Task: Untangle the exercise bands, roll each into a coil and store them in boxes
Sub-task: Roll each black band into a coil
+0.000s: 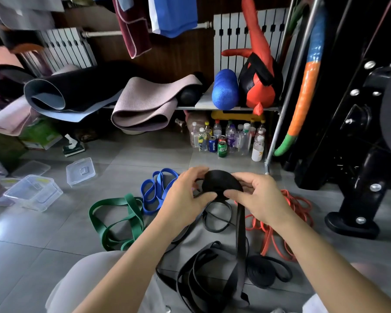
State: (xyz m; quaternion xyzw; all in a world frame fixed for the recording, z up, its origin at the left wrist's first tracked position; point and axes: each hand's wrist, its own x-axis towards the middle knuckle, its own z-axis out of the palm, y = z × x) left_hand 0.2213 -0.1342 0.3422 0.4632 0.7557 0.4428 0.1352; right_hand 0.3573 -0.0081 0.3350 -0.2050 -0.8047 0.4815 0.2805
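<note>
Loose black band (203, 279) lies in a messy heap on the grey floor (145, 159) close by, and one strip of it runs up to a round black coil (221, 182). The left hand (185, 193) and the right hand (260, 199) both pinch it with curled fingers and thumbs, up off the floor. Farther left lie a green band (113, 220) and a blue band (156, 190), a red band (280, 222) lies to the right, and a clear box (34, 193) sits far left — a loose lid (80, 170) near it.
</note>
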